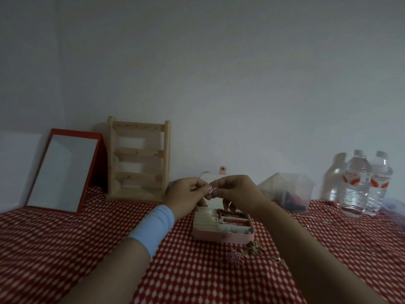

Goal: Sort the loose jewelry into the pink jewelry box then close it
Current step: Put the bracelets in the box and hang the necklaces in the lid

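Note:
The pink jewelry box point(221, 234) lies open on the red checked cloth, its lid point(210, 178) upright behind my hands. Its compartments hold red and silvery pieces, and a row of ring rolls fills the left side. My left hand point(186, 193) and my right hand point(235, 190) meet above the box, fingertips pinching one tiny piece of jewelry point(212, 189) too small to identify. Loose jewelry lies in front of the box: a pink flower-shaped piece point(235, 256) and gold-coloured pieces point(255, 249).
A red-framed mirror point(63, 170) and a wooden rack point(138, 159) lean on the wall at the left. A clear plastic container point(289, 189) and water bottles point(359, 183) stand at the right. Thin chains point(324, 220) lie on the cloth near the bottles.

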`<state>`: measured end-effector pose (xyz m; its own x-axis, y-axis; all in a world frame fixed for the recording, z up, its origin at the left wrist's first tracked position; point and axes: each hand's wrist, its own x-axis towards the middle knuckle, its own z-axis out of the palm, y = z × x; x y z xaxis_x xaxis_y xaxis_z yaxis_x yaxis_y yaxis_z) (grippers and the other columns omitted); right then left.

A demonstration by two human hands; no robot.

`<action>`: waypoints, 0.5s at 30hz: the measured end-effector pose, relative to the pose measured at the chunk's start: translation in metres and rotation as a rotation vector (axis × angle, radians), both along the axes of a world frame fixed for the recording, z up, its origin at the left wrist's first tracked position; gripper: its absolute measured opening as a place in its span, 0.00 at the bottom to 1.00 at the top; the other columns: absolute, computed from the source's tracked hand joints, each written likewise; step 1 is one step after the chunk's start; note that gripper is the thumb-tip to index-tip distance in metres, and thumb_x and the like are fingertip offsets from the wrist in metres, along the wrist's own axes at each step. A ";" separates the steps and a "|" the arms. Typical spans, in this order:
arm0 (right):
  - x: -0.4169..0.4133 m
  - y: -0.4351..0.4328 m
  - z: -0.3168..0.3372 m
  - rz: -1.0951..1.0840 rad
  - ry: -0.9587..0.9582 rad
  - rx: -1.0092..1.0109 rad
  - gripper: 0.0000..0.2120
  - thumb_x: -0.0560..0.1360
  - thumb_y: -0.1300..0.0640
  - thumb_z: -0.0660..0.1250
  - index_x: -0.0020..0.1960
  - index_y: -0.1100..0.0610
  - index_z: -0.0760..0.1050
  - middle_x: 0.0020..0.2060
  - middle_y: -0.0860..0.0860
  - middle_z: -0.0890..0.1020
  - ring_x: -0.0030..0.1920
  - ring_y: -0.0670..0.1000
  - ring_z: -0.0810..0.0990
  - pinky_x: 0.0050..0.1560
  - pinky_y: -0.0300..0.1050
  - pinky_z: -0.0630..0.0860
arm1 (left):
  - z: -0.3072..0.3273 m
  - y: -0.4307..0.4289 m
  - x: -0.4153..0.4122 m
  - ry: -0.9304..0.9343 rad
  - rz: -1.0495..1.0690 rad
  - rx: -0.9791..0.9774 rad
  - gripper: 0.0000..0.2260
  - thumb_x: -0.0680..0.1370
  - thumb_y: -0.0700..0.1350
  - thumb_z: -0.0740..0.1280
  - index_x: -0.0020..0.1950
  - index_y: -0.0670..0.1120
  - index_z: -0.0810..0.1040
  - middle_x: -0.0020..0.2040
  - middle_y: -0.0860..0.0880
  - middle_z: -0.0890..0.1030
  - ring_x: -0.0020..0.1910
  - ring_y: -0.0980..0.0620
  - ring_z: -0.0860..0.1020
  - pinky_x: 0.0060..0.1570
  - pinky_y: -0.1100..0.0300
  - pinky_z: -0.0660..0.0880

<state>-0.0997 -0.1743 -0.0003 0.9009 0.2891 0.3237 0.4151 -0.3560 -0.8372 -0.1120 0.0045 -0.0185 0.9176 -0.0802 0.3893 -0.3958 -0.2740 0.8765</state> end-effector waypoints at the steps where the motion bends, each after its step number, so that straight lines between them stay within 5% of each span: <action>1: 0.005 0.001 0.000 -0.023 -0.011 0.007 0.03 0.75 0.60 0.75 0.48 0.58 0.86 0.38 0.51 0.87 0.25 0.47 0.76 0.25 0.39 0.74 | 0.001 -0.001 0.004 0.014 -0.002 -0.016 0.05 0.79 0.42 0.68 0.48 0.42 0.82 0.39 0.47 0.85 0.35 0.51 0.82 0.32 0.62 0.78; 9: 0.037 0.007 -0.018 -0.084 -0.023 0.000 0.04 0.73 0.58 0.77 0.47 0.57 0.87 0.39 0.50 0.88 0.29 0.51 0.80 0.28 0.40 0.76 | -0.018 0.009 0.043 -0.045 0.067 0.076 0.02 0.76 0.42 0.71 0.45 0.48 0.84 0.40 0.51 0.85 0.38 0.54 0.83 0.35 0.63 0.78; 15: 0.054 0.010 -0.041 -0.130 -0.138 -0.303 0.02 0.75 0.52 0.75 0.46 0.47 0.87 0.38 0.39 0.85 0.37 0.36 0.80 0.41 0.34 0.77 | -0.036 0.017 0.055 -0.161 0.150 0.399 0.03 0.73 0.47 0.74 0.45 0.52 0.85 0.39 0.59 0.83 0.39 0.64 0.79 0.41 0.71 0.75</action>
